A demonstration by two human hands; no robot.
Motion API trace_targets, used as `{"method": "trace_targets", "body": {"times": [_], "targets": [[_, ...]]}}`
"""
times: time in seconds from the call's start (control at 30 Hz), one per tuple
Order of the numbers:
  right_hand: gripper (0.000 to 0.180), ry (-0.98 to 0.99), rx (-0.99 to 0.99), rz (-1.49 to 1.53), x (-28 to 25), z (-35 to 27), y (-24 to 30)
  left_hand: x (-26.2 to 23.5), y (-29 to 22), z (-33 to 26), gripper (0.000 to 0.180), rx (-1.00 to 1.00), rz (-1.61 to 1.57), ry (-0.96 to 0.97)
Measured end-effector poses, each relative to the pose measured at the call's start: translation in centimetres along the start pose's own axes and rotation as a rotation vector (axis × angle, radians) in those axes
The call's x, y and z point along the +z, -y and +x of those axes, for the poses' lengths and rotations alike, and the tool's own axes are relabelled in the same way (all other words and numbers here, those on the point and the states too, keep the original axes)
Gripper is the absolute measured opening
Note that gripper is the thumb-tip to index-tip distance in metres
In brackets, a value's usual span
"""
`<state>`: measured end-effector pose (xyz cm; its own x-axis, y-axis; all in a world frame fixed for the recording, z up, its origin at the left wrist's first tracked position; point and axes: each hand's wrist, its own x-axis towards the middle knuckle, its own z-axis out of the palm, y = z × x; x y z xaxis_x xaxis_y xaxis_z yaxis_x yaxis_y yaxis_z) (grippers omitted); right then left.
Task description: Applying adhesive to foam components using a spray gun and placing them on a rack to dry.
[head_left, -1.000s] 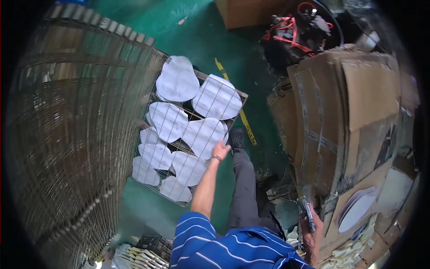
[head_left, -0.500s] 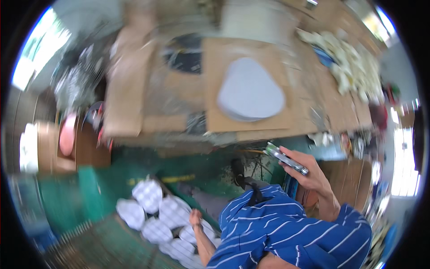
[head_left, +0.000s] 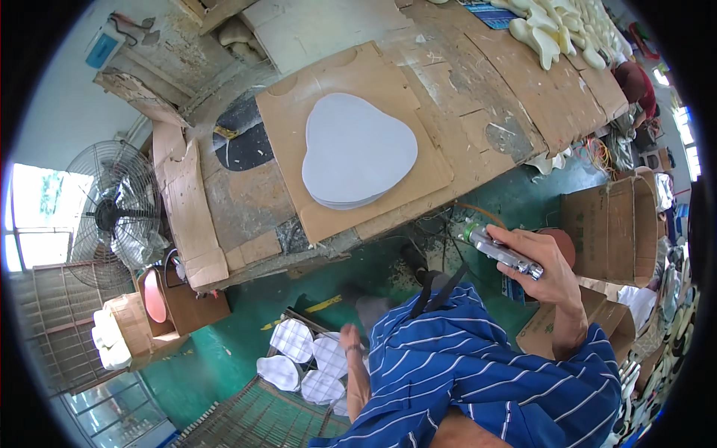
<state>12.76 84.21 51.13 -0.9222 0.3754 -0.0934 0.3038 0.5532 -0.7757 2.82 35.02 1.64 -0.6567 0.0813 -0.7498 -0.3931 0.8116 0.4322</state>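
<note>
My right hand (head_left: pixel 544 257), raised to the right below the table edge, is closed round a silver metal hand tool (head_left: pixel 508 252) with a green end. The tool's exact kind does not show. My left hand (head_left: pixel 349 337) hangs low beside my body, near several white rounded pieces with a checked pattern (head_left: pixel 293 340); its fingers are too small and smeared to read. On the table, a stack of pale, three-lobed flat pieces (head_left: pixel 358 149) lies on a brown cardboard sheet (head_left: pixel 284 134). Neither hand touches the stack.
Worn cardboard covers the table (head_left: pixel 463 112). Cream-coloured shaped pieces (head_left: pixel 549 33) are heaped at its far right. A large fan (head_left: pixel 112 213) stands at the left, above cardboard boxes. More boxes (head_left: pixel 609 228) stand at the right, and an orange hose (head_left: pixel 482 211) runs under the table edge.
My view has turned and shifted, so the table now slants and the stack sits further left. The silver tool stays in my right hand. My left hand remains low beside the checked pieces.
</note>
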Motion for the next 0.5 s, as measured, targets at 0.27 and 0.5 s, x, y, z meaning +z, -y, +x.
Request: {"method": "trace_targets", "body": {"times": [0.27, 0.5], "targets": [[0.064, -0.272, -0.040, 0.088, 0.5, -0.9, -0.5, -3.4, -38.4, 8.4, 0.070, 1.134, 0.345, -0.612], [0.069, -0.225, -0.017, 0.099, 0.6, -2.2, 0.5, -2.0, -41.3, 9.6, 0.077, 0.768, 0.626, -0.450]]}}
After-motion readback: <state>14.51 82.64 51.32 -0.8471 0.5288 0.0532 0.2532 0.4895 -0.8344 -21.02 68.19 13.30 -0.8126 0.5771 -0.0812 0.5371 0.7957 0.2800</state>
